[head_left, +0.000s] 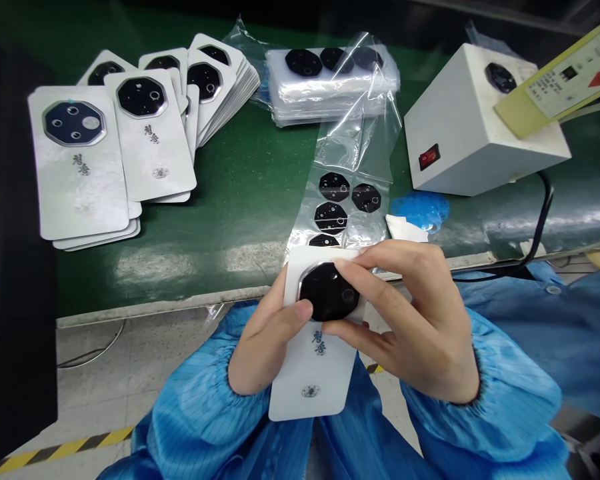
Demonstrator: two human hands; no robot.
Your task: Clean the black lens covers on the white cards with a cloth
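Observation:
A white phone back cover (307,373) with dark lettering is held upright over my lap, at the table's front edge. My left hand (267,340) grips its left side, the thumb pressing at the lower left of a black octagonal camera lens cover (327,293). With thumb and fingers, my right hand (415,320) pinches that black lens cover at its right and top edges, on the upper part of the back cover. Just beyond lies a clear plastic sheet (305,213) bearing several loose black lens covers (331,218).
Stacked white back covers (87,193) stand at the left of the green table (230,220). A plastic-wrapped pack (290,100) lies at the back. A white box (470,127) with a red switch carries a yellow bottle (555,80); blue film (423,210) lies before it.

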